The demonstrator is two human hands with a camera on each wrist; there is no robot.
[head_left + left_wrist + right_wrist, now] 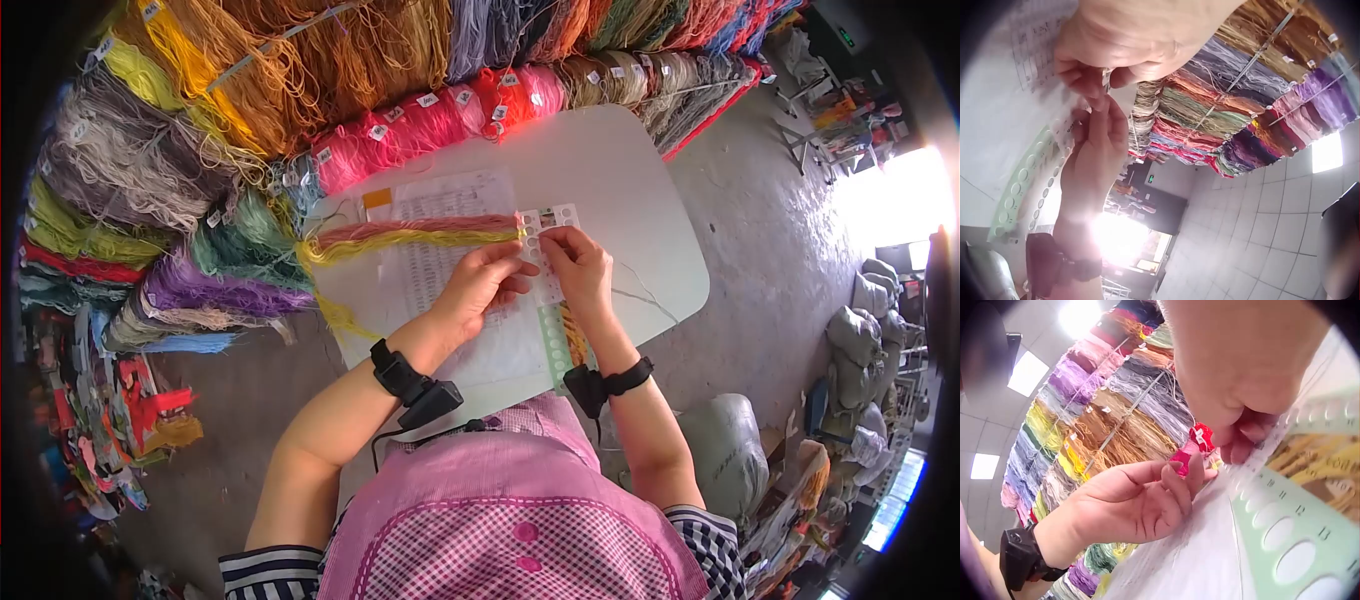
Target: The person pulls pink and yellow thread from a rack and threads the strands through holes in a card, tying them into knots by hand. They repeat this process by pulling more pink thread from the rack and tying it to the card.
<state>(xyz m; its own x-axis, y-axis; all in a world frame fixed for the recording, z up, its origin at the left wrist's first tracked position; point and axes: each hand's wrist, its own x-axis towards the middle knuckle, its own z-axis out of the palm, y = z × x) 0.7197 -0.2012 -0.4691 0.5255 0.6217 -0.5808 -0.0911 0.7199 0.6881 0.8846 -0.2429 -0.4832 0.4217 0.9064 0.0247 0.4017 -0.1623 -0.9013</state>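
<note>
A perforated card [550, 290], white above and green below, lies on the table. Pink threads [440, 222] and yellow threads [430, 239] run sideways to its upper left edge. At that edge the left hand [478, 292] pinches the yellow thread ends between thumb and forefinger, its other fingers bent loosely. Close by, the right hand [585, 272] has thumb and forefinger pinched on the card, fingertips almost meeting the left ones; whether thread lies between them is hidden. Numbered holes show on the card's green part [1260, 519] in the right wrist view.
Printed sheets [450, 330] lie under the threads on the white table [640, 200]. Hanging yarn bundles [400, 130] in many colours border the table's back and left. Grey sacks [725, 450] stand on the floor at the right. A loose thread [645, 298] trails right of the card.
</note>
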